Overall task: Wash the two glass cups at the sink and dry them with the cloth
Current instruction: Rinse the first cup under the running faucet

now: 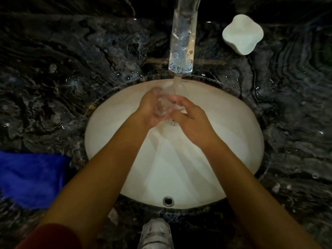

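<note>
Over the white sink [233, 141], water from the clear faucet [182, 42] is running onto a glass cup [164, 106]. The left hand [152, 108] is cradling it, fingers curled round; the right hand [188, 121] is pinching its rim side. Rinsing seems under way. Next, I judge, comes reaching left to the blue cloth [30, 177] on the desk [71, 69]. No second cup is showing.
</note>
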A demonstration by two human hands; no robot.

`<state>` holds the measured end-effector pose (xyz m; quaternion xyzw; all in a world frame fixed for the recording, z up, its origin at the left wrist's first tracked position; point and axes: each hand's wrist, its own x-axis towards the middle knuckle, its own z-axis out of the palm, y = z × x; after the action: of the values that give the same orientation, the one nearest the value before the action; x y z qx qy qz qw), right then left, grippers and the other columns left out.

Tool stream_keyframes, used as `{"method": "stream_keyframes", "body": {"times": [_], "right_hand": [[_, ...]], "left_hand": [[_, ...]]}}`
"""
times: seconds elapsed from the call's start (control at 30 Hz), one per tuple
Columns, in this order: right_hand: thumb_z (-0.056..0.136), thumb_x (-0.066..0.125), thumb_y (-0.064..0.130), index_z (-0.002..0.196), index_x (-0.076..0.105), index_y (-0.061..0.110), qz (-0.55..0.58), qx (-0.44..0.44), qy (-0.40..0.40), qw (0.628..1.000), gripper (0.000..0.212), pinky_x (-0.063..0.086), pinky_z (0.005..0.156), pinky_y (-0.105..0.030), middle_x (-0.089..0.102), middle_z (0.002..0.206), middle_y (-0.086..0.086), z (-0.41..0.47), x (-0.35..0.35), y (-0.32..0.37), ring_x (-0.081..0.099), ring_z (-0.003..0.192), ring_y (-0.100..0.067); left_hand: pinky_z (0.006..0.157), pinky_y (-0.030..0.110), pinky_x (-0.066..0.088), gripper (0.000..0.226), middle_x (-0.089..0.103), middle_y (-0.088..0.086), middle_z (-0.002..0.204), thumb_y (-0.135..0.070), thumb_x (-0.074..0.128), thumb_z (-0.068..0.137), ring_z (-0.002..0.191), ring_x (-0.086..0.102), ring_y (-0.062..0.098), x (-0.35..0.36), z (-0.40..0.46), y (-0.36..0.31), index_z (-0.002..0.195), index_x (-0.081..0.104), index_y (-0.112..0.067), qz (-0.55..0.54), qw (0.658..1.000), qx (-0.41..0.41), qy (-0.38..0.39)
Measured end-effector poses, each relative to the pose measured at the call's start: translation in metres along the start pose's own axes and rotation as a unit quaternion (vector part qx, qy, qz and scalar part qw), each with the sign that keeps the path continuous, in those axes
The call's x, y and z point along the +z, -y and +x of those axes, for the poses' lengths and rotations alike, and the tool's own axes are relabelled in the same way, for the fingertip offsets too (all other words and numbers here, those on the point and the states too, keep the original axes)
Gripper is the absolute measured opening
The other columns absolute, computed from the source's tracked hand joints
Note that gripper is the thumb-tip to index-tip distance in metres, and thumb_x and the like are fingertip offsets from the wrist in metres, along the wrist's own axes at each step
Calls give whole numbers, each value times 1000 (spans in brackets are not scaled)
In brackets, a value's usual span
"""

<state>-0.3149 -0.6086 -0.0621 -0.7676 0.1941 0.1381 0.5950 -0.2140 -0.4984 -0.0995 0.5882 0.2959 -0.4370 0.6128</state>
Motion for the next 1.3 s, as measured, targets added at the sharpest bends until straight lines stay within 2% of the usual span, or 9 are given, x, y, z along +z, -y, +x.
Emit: {"method": "stream_keyframes", "body": {"times": [0.17, 0.37, 0.5, 0.6, 0.77, 0.97, 1.07, 1.17, 1.3], "right_hand": [[78, 72, 12, 107, 71, 15, -25, 24, 85, 996, 29, 58, 93, -44, 73, 105, -7, 39, -16, 8, 71, 100, -24], [84, 73, -2, 112, 76, 11, -72, -34, 204, 976, 31, 49, 75, -12, 76, 101, -3, 50, -31, 7, 68, 82, 0], [91, 73, 24, 121, 74, 38, -435, -229, 260, 831, 33, 47, 80, -26, 76, 106, 7, 55, -42, 6, 65, 87, -12], [93, 62, 55, 103, 80, 37, -415, -259, 199, 849, 28, 54, 76, -34, 77, 90, 6, 55, -40, 6, 70, 83, -20], [98, 67, 38, 54, 70, 23, -84, -63, -56, 993, 47, 52, 62, -30, 68, 53, 6, 55, -10, -8, 65, 52, -4], [101, 55, 36, 76, 68, 18, 163, 276, 17, 947, 33, 35, 50, -22, 68, 56, -1, 67, 0, 20, 61, 44, -15], [96, 55, 27, 75, 68, 23, 178, 298, 41, 937, 25, 36, 60, -28, 67, 65, 0, 78, -4, 25, 61, 60, -18], [96, 59, 24, 94, 77, 11, 139, 250, -54, 957, 22, 54, 64, -37, 78, 82, -8, 82, 9, 20, 73, 75, -27], [97, 57, 36, 71, 77, 15, 43, 88, -108, 989, 39, 63, 68, -35, 76, 65, -5, 71, 20, 3, 75, 61, -22]], "left_hand": [[43, 22, 49, 39, 69, -2, 59, -30, 36, 107, 49, 64, 13, 4, -5, -1, 86, 66, -17, 84, 995, 46, 17], [49, 23, 45, 32, 65, 12, 74, -32, 43, 99, 58, 53, 24, -10, 0, 0, 88, 65, -12, 99, 993, 43, 35], [46, 23, 44, 26, 69, 11, 75, -31, 47, 96, 58, 61, 27, -21, 0, 4, 94, 65, -12, 88, 994, -29, 64], [41, 20, 39, 15, 59, 7, 70, -22, 48, 91, 56, 55, 22, -14, 0, 6, 82, 58, -14, -2, 997, -53, 61], [47, 22, 26, 11, 51, 9, 56, -18, 47, 78, 48, 43, 21, 20, -8, 11, 74, 55, -12, -63, 995, 74, -10], [65, 32, 49, 22, 67, 13, 89, -24, 40, 104, 79, 63, 27, -2, 14, 43, 94, 58, -17, 179, 886, 392, -168], [72, 29, 44, 31, 62, 11, 96, -25, 38, 105, 82, 55, 14, -7, 14, 44, 103, 59, -3, 262, 817, 484, -171], [75, 35, 50, 30, 66, 8, 90, -28, 35, 103, 83, 63, 25, 1, 14, 33, 100, 60, -11, 176, 886, 393, -173], [50, 27, 42, 38, 58, 5, 58, -29, 34, 101, 52, 55, 21, 2, 8, 13, 71, 53, -16, 26, 988, 140, -57]]}}
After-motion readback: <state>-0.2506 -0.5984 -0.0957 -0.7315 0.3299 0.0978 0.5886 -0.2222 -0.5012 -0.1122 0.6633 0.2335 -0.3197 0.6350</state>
